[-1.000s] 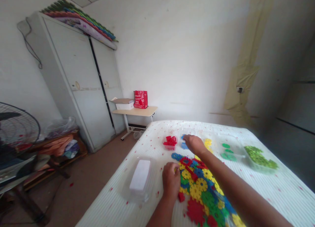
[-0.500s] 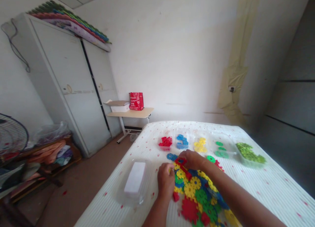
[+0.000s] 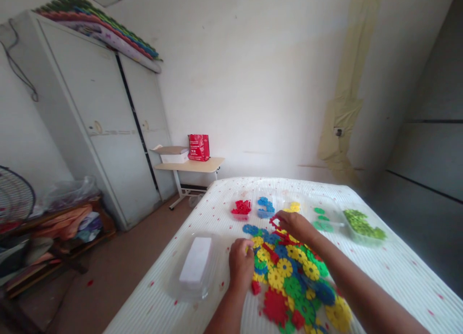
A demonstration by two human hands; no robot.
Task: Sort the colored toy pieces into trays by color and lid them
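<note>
My right hand [image 3: 294,225] is closed in a pinch on a red plastic piece [image 3: 275,222] with an open middle, raised over the far side of a mixed pile. At the pile's left edge, my left hand [image 3: 240,264] is curled, with a bit of a small yellow piece [image 3: 248,248] showing between its fingertips. The pile holds yellow notched discs [image 3: 284,267], green discs [image 3: 292,286], blue discs [image 3: 324,293] and a large red toothed piece [image 3: 275,306]. My right forearm covers part of its right side.
Behind the pile stand clear tubs of red pieces [image 3: 241,208], blue discs [image 3: 265,207], yellow discs [image 3: 293,206] and green discs [image 3: 321,218]. A tub of light green pieces [image 3: 363,225] is at the right. A white block [image 3: 196,260] lies in a clear container at the left.
My right hand has moved right and lifted a red piece off the pile, uncovering the pieces below. My left hand has stayed at the pile's left edge.
</note>
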